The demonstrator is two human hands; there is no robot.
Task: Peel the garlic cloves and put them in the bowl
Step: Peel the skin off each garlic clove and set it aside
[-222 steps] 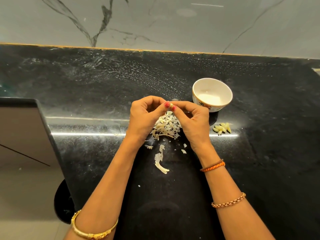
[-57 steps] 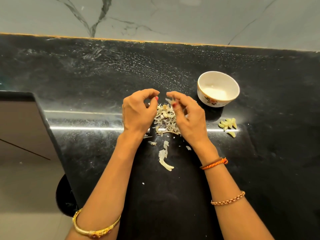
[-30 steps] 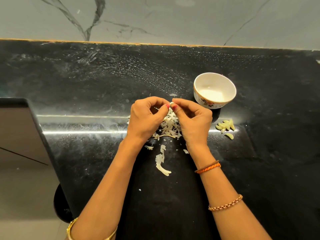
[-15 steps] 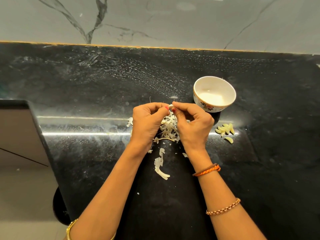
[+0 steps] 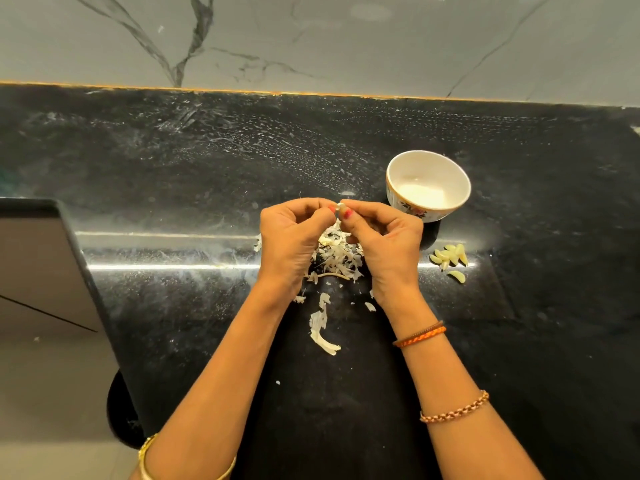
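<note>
Both forearms rise from the lower edge of the frame and converge at its centre. The left hand (image 5: 294, 237) and right hand (image 5: 384, 240) sit knuckles-up with fingers curled, thumb and fingertips meeting, together pinching a small garlic clove (image 5: 340, 206) between them

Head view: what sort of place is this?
Probably a home kitchen: a black stone countertop against a marble-look wall, with a small bowl and peeled garlic cloves out.
</note>
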